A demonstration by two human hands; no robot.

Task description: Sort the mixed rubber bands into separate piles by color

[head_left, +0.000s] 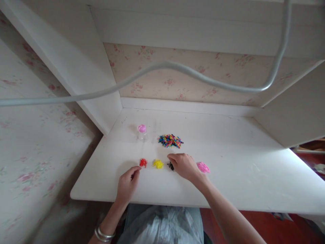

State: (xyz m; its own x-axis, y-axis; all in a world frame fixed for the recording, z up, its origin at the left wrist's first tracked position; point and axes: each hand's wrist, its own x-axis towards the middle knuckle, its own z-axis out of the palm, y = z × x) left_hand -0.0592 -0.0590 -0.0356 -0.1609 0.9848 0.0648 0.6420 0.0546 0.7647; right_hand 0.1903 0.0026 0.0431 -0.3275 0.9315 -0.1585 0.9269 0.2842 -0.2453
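A mixed multicoloured pile of small bands (pixel 170 140) lies on the white desk. Nearer to me, in a row, are a red pile (pixel 143 163), a yellow pile (pixel 158 164), a black pile (pixel 170 166) and a pink pile (pixel 203 167). My left hand (pixel 129 183) is closed, its fingertips beside the red pile; what they pinch, if anything, is too small to name. My right hand (pixel 184 165) is closed above the black pile and partly covers it; anything between its fingertips cannot be made out.
A clear bottle with a pink top (pixel 142 128) stands at the back left of the white desk (pixel 241 169). A pale cable (pixel 167 65) crosses the view above. Side panels and a flowered wall enclose the desk.
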